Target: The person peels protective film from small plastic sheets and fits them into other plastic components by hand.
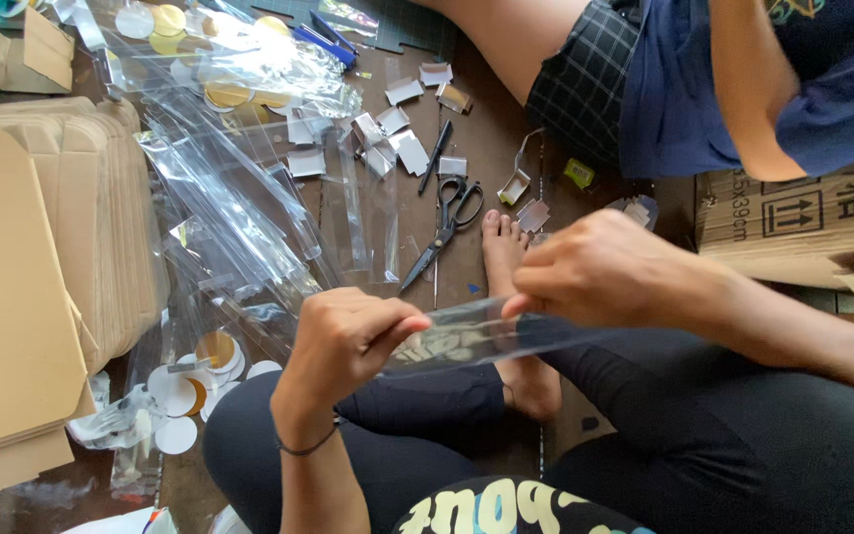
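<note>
Your left hand (348, 336) and right hand (600, 272) each pinch an end of one clear plastic sleeve (476, 334); many more sleeves (239, 198) lie on the floor.

Clear plastic strip (467, 334) between hands (467, 307)

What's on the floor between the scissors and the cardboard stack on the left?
In the head view, loose clear plastic sleeves and small silver cards lie between the scissors and the cardboard stack.
</note>
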